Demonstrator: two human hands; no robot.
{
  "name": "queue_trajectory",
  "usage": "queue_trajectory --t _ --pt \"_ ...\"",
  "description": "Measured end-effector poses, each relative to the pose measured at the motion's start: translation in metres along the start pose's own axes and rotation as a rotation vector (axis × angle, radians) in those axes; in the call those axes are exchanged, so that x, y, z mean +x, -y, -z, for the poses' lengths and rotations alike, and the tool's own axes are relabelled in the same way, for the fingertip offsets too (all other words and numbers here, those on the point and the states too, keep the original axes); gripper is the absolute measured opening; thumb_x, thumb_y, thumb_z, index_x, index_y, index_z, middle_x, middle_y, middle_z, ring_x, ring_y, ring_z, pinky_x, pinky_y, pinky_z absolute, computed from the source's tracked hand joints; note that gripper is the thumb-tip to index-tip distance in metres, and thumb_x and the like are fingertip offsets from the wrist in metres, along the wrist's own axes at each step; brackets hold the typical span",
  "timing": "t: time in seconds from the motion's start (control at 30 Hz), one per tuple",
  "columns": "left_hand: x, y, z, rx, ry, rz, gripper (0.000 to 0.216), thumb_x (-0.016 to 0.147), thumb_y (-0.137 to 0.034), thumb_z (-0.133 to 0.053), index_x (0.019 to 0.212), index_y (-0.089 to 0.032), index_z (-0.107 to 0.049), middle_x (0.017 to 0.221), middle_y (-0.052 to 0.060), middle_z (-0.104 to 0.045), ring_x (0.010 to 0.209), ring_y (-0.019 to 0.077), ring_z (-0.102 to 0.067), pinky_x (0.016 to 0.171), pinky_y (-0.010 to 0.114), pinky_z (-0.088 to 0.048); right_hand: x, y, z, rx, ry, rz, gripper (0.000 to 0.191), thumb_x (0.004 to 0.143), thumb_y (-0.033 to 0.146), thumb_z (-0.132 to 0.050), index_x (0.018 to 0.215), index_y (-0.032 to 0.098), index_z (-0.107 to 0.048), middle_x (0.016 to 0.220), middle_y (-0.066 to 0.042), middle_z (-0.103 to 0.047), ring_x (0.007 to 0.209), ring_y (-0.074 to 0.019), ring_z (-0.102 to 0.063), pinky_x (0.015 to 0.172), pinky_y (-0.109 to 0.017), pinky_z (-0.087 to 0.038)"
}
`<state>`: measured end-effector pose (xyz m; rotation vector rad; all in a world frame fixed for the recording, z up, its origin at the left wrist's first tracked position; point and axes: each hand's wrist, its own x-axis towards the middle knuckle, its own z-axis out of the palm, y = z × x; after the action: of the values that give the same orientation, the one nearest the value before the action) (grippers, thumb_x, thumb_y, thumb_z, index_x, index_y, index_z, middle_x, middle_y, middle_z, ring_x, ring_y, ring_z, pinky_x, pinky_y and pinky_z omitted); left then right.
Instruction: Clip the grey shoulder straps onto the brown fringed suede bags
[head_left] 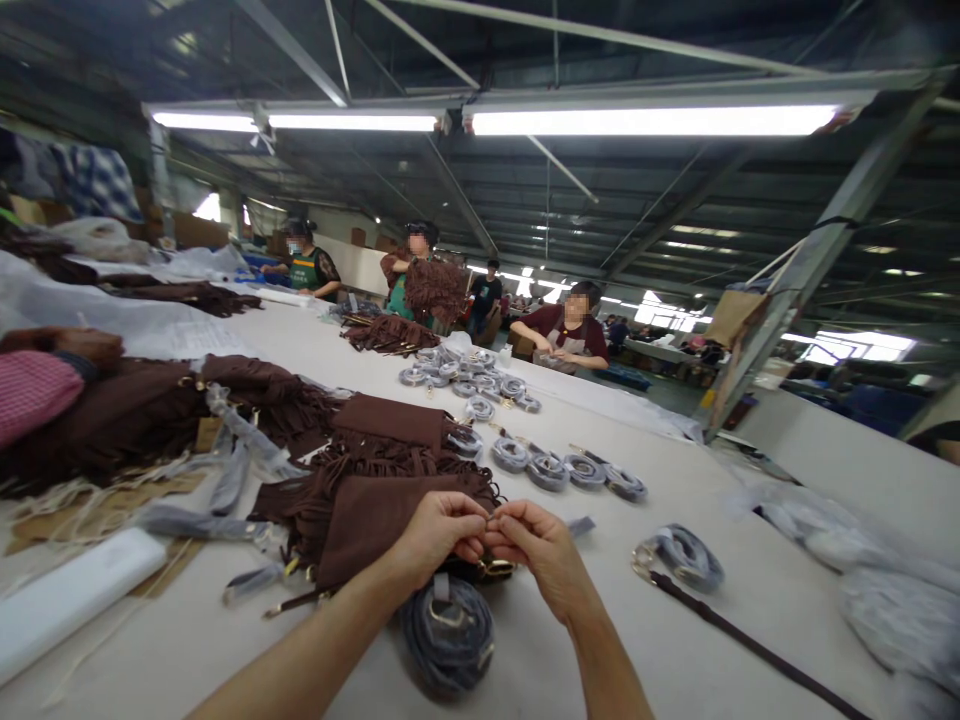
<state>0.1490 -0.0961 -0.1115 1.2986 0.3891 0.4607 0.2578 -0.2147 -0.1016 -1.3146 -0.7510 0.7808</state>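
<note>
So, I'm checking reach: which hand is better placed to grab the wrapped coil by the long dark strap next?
Probably the right hand: the wrapped coil lies to its right, and the left hand is farther away.

Bare forearms (337,625), bare hands (437,535)

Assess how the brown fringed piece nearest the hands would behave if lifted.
The brown fringed piece would likely have floppy edges, since its fringe splays and curls loosely. The smooth, flat panel may hold its shape better. Its matte surface suggests it probably wouldn't slip easily.
</note>
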Motion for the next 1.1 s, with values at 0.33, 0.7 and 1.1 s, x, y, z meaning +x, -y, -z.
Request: queue_trajectory --t 0.33,0.7,1.1 --pt "-0.0029 -0.0030 -0.0031 0.207 -0.060 -0.110 0.015 0.067 -0.029 -0.059 0.067 -0.015 -0.056 0.048 -0.008 -0.044 0.042 0.0057 -0.034 0.041 0.018 -0.026 0.0032 -0.0036 0.0041 -0.136 -0.033 0.056 0.035 0.061 0.046 -0.083 0.070 0.018 -0.065 0.062 -0.001 -0.071 0.059 -0.0163 -0.066 0.054 -0.025 -0.053" --pt "0.0023 0.0044 0.0006 0.396 -0.039 -0.280 0.008 0.065 -0.021 -0.053 0.061 -0.015 -0.056 0.057 -0.004 -0.051 0.057 0.0099 -0.044 0.053 0.019 -0.033 0.0006 -0.0012 0.0024 -0.187 -0.003 0.070 0.034 0.061 0.048 -0.082 0.068 0.019 -0.066 0.056 -0.001 -0.070 0.052 -0.0160 -0.062 0.053 -0.027 -0.049" --pt "0.0018 0.0027 0.0022 0.394 -0.017 -0.265 0.008 0.062 -0.020 -0.052 0.060 -0.014 -0.057 0.057 -0.004 -0.051 0.056 0.0092 -0.042 0.052 0.019 -0.032 0.0003 -0.0026 0.0034 -0.183 0.016 0.050 0.033 0.062 0.047 -0.082 0.067 0.019 -0.066 0.058 -0.001 -0.071 0.053 -0.0158 -0.062 0.054 -0.027 -0.050"
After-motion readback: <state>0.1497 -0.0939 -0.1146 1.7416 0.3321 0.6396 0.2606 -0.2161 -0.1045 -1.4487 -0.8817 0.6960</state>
